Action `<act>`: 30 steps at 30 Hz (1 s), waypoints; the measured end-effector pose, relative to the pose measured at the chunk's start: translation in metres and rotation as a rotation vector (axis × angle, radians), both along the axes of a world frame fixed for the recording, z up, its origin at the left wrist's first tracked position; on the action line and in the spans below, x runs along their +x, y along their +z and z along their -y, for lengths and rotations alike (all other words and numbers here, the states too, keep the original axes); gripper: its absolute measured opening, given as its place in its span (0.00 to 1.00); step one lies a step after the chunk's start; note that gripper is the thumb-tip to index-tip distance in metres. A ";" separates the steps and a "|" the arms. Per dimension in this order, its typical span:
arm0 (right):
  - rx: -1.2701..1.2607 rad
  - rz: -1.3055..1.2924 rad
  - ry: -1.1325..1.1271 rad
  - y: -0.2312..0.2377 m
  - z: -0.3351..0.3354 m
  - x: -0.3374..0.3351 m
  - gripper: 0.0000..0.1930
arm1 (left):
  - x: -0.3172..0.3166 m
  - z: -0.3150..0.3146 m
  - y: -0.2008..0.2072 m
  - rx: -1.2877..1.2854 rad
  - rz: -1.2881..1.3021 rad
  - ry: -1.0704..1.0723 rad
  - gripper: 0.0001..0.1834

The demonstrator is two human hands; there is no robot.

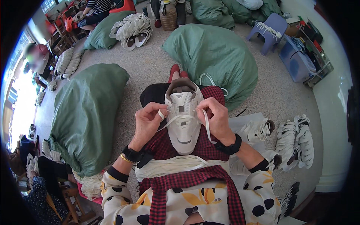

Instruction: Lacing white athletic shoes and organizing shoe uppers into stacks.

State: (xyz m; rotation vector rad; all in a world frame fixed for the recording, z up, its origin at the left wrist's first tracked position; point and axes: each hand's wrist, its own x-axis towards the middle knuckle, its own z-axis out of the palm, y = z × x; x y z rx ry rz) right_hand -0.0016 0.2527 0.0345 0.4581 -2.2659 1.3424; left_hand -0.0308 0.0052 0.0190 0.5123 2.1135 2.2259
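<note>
A white sneaker (184, 133) with a brown lining rests on my lap, its toe toward me. A white shoelace (182, 117) crosses low over its tongue, with one end running to each side. My left hand (148, 120) is closed at the shoe's left edge, pinching the lace between thumb and fingers. On the other side, my right hand (214, 115) pinches the lace near the eyelets, and its loose end hangs down toward my wrist. A bundle of white laces (180, 167) lies across my lap, close to my waist.
Large green sacks stand at the left (88, 112) and ahead (215, 56). More white sneakers (257, 130) lie at my right, beside stacked shoes (296, 140). A purple stool (269, 32) and a plastic bin (297, 60) stand at the far right. Other people sit at the left.
</note>
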 end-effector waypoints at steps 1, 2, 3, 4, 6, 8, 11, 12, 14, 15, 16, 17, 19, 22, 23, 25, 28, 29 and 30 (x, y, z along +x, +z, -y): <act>0.058 -0.120 0.009 -0.001 0.001 -0.002 0.10 | 0.000 0.000 0.000 0.004 0.000 0.006 0.06; 0.115 -0.240 0.019 -0.001 0.001 -0.003 0.12 | 0.001 0.000 -0.001 -0.015 0.014 0.019 0.05; 0.118 -0.240 0.025 -0.002 0.002 -0.005 0.12 | 0.001 0.000 -0.001 -0.036 0.027 0.030 0.05; 0.174 -0.262 0.059 -0.003 0.001 -0.006 0.12 | 0.001 0.000 -0.003 -0.033 0.028 0.036 0.05; 0.227 -0.284 0.104 -0.001 0.001 -0.009 0.13 | 0.002 0.002 -0.006 -0.032 0.037 0.059 0.05; 0.425 -0.312 0.151 0.005 0.000 -0.011 0.12 | 0.006 0.000 -0.003 -0.066 0.045 0.058 0.06; 0.323 -0.017 0.211 0.014 -0.006 -0.016 0.10 | 0.010 -0.004 -0.001 -0.065 0.015 0.041 0.06; 0.178 0.246 0.240 0.019 -0.010 -0.018 0.10 | 0.011 -0.004 -0.002 -0.073 0.015 0.047 0.06; 0.116 0.440 0.289 0.034 -0.018 -0.025 0.10 | 0.013 -0.005 -0.002 -0.081 0.018 0.080 0.06; 0.259 0.297 0.333 0.044 -0.022 -0.027 0.11 | 0.013 -0.007 -0.001 -0.090 0.023 0.091 0.06; 0.395 0.154 0.380 0.053 -0.022 -0.028 0.12 | 0.016 -0.007 -0.001 -0.086 0.026 0.101 0.06; 0.514 0.088 0.377 0.064 -0.020 -0.031 0.14 | 0.017 -0.008 -0.001 -0.101 -0.007 0.132 0.06; 0.533 0.037 0.391 0.071 -0.007 -0.037 0.15 | 0.016 -0.011 0.000 -0.101 -0.057 0.177 0.05; 0.493 -0.042 0.432 0.054 0.016 -0.047 0.16 | 0.015 -0.011 -0.005 -0.161 -0.150 0.160 0.03; 0.491 -0.013 0.455 0.045 0.021 -0.053 0.16 | 0.012 -0.012 -0.003 -0.157 -0.156 0.160 0.03; 0.506 0.002 0.500 0.041 0.026 -0.058 0.15 | 0.016 -0.013 0.001 -0.350 -0.342 0.206 0.04; 0.280 0.321 0.543 0.047 0.030 -0.056 0.14 | 0.014 -0.016 0.004 -0.369 -0.428 0.220 0.03; 0.267 0.304 0.543 0.040 0.030 -0.059 0.13 | 0.012 -0.018 -0.007 -0.201 -0.194 0.202 0.04; 0.269 0.305 0.546 0.041 0.030 -0.060 0.13 | 0.009 -0.014 -0.005 -0.199 -0.192 0.205 0.04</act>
